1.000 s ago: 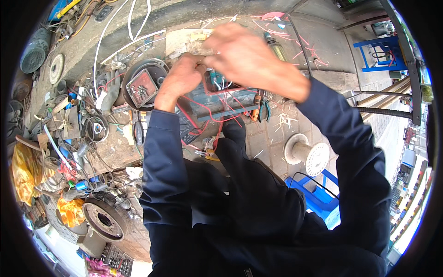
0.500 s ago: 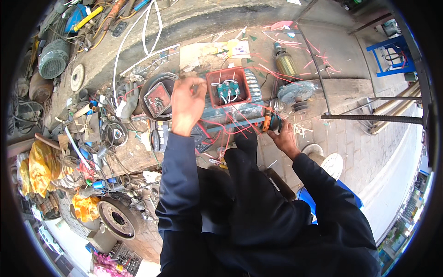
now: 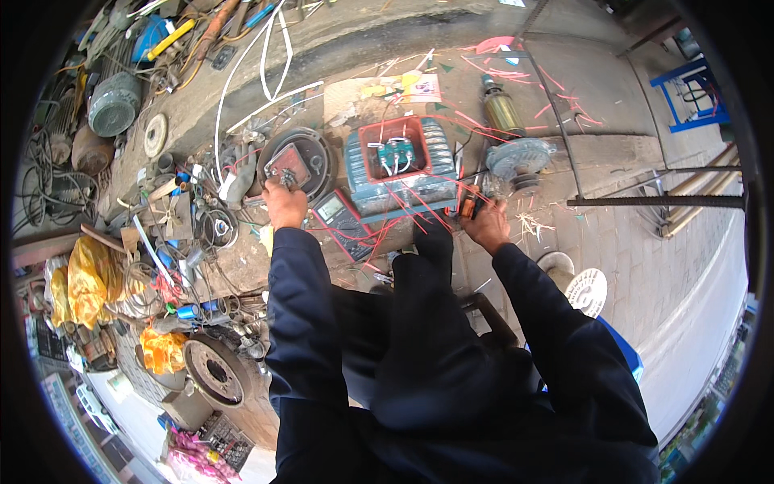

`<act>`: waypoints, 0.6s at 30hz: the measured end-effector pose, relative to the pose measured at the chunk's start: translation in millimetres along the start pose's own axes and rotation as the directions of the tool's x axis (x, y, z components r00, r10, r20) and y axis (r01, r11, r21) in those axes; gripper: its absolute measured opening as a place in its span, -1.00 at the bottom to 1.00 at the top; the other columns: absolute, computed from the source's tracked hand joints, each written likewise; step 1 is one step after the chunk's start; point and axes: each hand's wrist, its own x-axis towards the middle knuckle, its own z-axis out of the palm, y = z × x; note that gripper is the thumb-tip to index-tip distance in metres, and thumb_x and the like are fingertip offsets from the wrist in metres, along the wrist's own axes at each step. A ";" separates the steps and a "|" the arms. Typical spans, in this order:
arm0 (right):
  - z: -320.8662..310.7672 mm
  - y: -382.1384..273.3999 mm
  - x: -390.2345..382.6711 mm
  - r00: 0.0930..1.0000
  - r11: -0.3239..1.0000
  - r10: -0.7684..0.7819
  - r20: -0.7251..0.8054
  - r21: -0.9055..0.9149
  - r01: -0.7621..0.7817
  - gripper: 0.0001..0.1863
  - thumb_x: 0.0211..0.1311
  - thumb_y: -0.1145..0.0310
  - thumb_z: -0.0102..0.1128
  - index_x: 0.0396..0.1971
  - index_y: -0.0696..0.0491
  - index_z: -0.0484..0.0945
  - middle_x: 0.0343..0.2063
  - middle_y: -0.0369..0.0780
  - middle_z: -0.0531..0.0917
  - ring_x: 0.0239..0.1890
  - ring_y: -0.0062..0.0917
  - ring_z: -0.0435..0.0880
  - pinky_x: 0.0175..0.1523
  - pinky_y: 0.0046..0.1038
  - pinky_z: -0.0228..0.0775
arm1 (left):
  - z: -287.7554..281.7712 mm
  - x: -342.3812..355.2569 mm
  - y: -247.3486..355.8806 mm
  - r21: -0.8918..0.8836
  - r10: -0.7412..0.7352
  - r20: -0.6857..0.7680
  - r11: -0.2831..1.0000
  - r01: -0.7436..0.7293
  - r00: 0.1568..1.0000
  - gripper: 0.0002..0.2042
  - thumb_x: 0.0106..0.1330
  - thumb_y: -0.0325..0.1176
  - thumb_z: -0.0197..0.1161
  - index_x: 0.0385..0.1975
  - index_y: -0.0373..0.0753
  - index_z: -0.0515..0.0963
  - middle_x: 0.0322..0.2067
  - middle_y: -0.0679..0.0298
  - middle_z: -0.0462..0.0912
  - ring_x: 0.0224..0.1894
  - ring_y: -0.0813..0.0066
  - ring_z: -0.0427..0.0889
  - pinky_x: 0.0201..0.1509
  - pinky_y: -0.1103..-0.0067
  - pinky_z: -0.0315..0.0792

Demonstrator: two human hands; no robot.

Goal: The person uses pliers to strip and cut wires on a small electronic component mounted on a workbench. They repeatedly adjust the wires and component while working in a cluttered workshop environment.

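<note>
My left hand point(image 3: 286, 206) reaches to a square reddish cover point(image 3: 292, 164) lying in a round dark metal part point(image 3: 329, 165). Its curled fingertips are at a cluster of small metal pieces point(image 3: 282, 177) on the cover; what they pinch is hidden. My right hand point(image 3: 488, 227) is closed about an orange-and-black tool point(image 3: 468, 203), whose kind I cannot make out. Between my hands sits a green finned electric motor point(image 3: 403, 194). Its open reddish terminal box point(image 3: 372, 167) shows a green terminal block point(image 3: 396, 153) with white-tipped leads. Red wires point(image 3: 415, 206) run across its near side.
A digital multimeter point(image 3: 343, 225) lies left of the motor. To its right are a wound rotor point(image 3: 504, 111) and a grey round end piece point(image 3: 516, 159). Scrap parts and cables crowd the left side. A metal bar frame point(image 3: 657, 201) crosses the right.
My left hand has moved from beside the terminal box left and nearer, to the small pieces on the cover. The multimeter is now uncovered. My right hand stays by the orange-and-black tool.
</note>
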 end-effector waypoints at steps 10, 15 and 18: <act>24.6 27.6 15.6 0.966 0.971 -0.163 -0.200 0.143 0.194 -0.20 0.10 -0.03 0.60 0.09 0.25 0.41 0.12 0.15 0.56 0.13 0.06 0.67 0.16 -0.06 0.59 | 3.3 -23.7 8.5 0.057 0.190 0.008 0.980 -0.190 0.982 -0.56 0.27 -0.46 0.23 0.20 -0.24 0.53 0.06 -0.24 0.63 0.15 -0.30 0.59 0.29 0.08 0.48; 40.5 38.9 36.2 0.955 0.829 -0.143 -0.259 0.496 0.258 -0.47 0.27 0.00 0.46 -0.18 0.23 0.58 -0.38 0.13 0.75 -0.15 0.05 0.79 -0.05 -0.01 0.57 | -19.1 -43.6 22.2 0.071 0.232 0.017 0.970 -0.232 0.973 -0.62 0.27 -0.44 0.30 0.12 -0.23 0.61 0.03 -0.15 0.62 0.05 -0.24 0.67 0.16 0.08 0.56; 26.2 44.8 38.1 0.980 0.760 -0.145 -0.139 0.618 0.200 -0.57 0.32 0.08 0.37 -0.22 0.23 0.63 -0.36 0.09 0.75 -0.19 -0.03 0.77 -0.10 -0.08 0.55 | -30.3 -61.5 45.2 -0.045 0.265 0.038 0.964 -0.263 0.963 -0.70 0.29 -0.45 0.33 0.03 -0.22 0.66 -0.06 -0.07 0.67 -0.05 -0.13 0.72 0.10 0.14 0.60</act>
